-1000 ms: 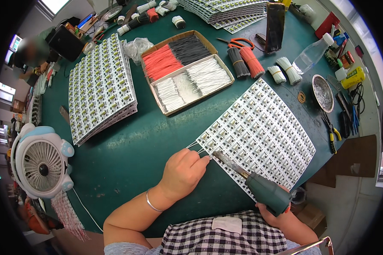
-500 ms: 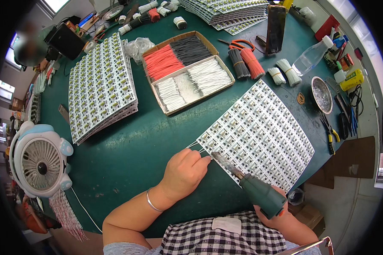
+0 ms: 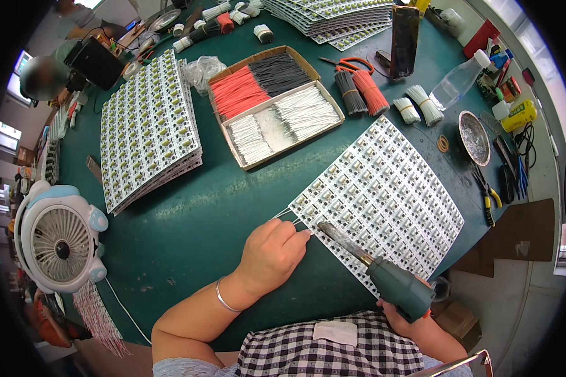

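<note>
Left hand (image 3: 275,248) closed, seemingly pinching white wires (image 3: 283,212) at the left corner of the circuit board (image 3: 383,195), near right on the worktop (image 3: 188,232); right hand (image 3: 393,316) wrapped round a soldering iron (image 3: 397,286). A slipping iron could burn the left hand or dislodge wires.

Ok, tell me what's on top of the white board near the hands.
Rows of small components fill the board. The green tool in the right hand extends over its near side; what lies directly beneath the tool is covered.
</note>
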A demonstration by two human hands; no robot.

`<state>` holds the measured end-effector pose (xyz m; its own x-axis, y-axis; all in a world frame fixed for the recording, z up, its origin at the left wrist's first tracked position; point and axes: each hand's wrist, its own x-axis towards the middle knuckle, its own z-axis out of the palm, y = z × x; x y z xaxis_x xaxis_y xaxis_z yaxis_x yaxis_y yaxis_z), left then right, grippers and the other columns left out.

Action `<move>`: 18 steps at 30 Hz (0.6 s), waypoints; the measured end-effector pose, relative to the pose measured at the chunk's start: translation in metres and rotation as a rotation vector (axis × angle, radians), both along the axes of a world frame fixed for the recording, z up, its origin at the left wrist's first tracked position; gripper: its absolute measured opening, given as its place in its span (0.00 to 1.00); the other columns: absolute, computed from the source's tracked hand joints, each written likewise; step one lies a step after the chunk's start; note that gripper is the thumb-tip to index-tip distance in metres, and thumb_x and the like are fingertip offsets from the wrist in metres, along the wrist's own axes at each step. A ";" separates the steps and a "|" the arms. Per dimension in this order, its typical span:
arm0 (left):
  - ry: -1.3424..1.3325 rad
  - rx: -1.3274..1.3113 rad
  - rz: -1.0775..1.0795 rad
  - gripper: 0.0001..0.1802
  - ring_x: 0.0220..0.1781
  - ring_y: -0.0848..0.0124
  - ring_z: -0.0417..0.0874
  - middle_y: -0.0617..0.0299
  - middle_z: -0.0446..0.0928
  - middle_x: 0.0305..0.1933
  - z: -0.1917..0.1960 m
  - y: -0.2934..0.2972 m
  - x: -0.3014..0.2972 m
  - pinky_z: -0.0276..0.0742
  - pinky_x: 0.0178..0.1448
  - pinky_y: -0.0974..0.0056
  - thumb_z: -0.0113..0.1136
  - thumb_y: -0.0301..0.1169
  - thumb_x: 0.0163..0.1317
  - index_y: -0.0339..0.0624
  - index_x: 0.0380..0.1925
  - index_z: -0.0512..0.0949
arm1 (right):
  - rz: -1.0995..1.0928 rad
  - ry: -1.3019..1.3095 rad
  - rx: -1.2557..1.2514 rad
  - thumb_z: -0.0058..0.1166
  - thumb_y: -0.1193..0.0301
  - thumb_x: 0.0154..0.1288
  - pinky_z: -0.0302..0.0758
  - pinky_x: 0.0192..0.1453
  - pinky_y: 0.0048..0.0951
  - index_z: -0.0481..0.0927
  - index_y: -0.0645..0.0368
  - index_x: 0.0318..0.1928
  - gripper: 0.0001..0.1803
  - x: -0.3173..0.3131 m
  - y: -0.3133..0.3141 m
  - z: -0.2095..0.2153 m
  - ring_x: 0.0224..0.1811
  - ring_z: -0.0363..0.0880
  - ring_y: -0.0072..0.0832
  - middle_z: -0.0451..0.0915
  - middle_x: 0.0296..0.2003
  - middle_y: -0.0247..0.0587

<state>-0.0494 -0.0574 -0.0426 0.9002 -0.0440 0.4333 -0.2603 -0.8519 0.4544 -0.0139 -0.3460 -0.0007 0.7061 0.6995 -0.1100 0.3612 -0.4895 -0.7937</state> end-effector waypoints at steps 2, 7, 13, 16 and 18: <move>-0.002 0.004 -0.004 0.12 0.23 0.66 0.70 0.63 0.66 0.22 0.000 0.000 0.000 0.68 0.26 0.63 0.66 0.20 0.40 0.40 0.28 0.79 | 0.018 -0.039 -0.031 0.59 0.73 0.48 0.77 0.49 0.34 0.81 0.57 0.43 0.17 -0.001 0.000 -0.002 0.42 0.81 0.39 0.81 0.41 0.41; 0.002 0.015 -0.007 0.12 0.23 0.66 0.70 0.63 0.66 0.22 0.000 -0.001 0.000 0.68 0.26 0.63 0.66 0.20 0.40 0.40 0.28 0.79 | 0.022 -0.039 -0.030 0.59 0.74 0.49 0.78 0.48 0.34 0.81 0.56 0.42 0.16 0.001 0.005 0.001 0.42 0.81 0.39 0.81 0.41 0.41; -0.003 0.027 -0.008 0.13 0.23 0.66 0.69 0.63 0.65 0.22 -0.001 -0.002 0.000 0.68 0.26 0.63 0.65 0.20 0.39 0.40 0.29 0.79 | 0.078 -0.090 -0.018 0.59 0.73 0.50 0.78 0.45 0.33 0.80 0.57 0.41 0.14 0.007 0.012 0.008 0.39 0.81 0.38 0.81 0.38 0.41; 0.004 0.025 -0.007 0.13 0.23 0.66 0.69 0.63 0.65 0.22 0.000 -0.002 0.001 0.68 0.26 0.63 0.65 0.20 0.39 0.40 0.29 0.79 | 0.088 -0.106 -0.010 0.59 0.73 0.50 0.78 0.44 0.33 0.80 0.58 0.40 0.13 0.006 0.013 0.009 0.38 0.81 0.37 0.81 0.37 0.40; 0.010 0.025 -0.006 0.13 0.23 0.66 0.69 0.63 0.65 0.22 0.000 -0.003 0.000 0.68 0.26 0.63 0.65 0.20 0.39 0.40 0.29 0.79 | 0.058 -0.058 0.003 0.59 0.73 0.50 0.77 0.44 0.32 0.80 0.58 0.40 0.13 0.006 0.014 0.009 0.38 0.81 0.37 0.81 0.37 0.40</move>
<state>-0.0490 -0.0600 -0.0427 0.9043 -0.0601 0.4226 -0.2609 -0.8614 0.4358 -0.0075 -0.3322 0.0086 0.6699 0.7393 -0.0678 0.4344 -0.4644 -0.7717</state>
